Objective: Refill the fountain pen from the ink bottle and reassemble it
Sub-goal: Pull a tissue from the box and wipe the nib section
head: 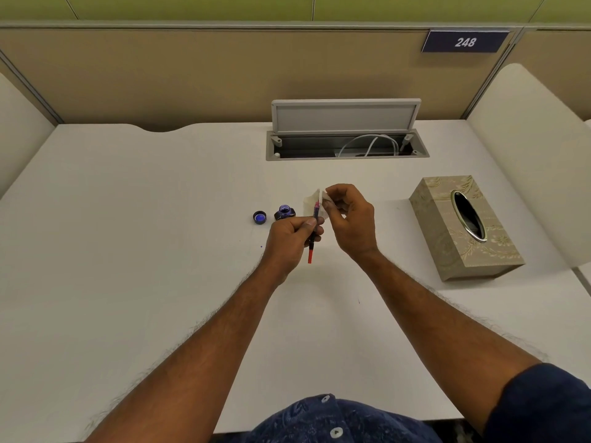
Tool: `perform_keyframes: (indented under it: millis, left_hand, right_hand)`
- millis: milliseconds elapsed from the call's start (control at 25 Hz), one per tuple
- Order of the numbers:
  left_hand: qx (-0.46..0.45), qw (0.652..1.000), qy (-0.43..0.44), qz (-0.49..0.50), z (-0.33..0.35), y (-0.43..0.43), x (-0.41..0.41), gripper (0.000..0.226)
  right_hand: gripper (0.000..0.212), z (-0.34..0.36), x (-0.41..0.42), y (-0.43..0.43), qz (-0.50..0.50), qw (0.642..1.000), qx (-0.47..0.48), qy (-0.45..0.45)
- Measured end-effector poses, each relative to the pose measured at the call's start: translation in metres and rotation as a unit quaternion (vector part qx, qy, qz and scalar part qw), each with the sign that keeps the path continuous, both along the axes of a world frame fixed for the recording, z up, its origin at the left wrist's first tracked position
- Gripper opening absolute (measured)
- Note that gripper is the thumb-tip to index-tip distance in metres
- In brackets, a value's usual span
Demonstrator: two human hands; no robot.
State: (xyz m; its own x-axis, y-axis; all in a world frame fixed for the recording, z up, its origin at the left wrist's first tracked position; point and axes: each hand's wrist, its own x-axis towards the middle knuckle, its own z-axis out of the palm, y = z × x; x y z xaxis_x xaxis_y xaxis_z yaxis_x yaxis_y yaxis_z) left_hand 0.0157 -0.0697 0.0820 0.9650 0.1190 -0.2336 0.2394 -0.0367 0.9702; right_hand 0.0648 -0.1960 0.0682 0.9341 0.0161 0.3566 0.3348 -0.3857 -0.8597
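My left hand (292, 239) grips a slim pen section with a red converter end (311, 251), held nearly upright above the white desk (160, 219). My right hand (350, 215) pinches a white tissue (315, 201) around the pen's upper tip, which the tissue hides. Just left of the hands stands the open ink bottle (284, 212) with blue ink. Its blue-lined cap (259, 217) lies upside down on the desk to the bottle's left. No pen barrel or cap shows in view.
A patterned tissue box (463, 228) sits at the right. An open cable hatch (347, 145) with white cables lies at the back. Partition walls (192, 75) enclose the desk. Small ink specks (261, 246) dot the surface near my left hand.
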Motion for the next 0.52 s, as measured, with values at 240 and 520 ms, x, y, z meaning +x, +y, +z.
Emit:
perform_keyframes:
  millis: [240, 520]
  left_hand:
    - [0.022, 0.999, -0.034, 0.021, -0.001, 0.009, 0.002, 0.025]
    - [-0.006, 0.998, -0.053, 0.046, -0.003, 0.011, 0.002, 0.024]
  right_hand:
    - [0.025, -0.003, 0.002, -0.008, 0.013, 0.963, 0.191, 0.188]
    - [0.028, -0.008, -0.012, -0.021, 0.073, 0.887, 0.338, 0.306]
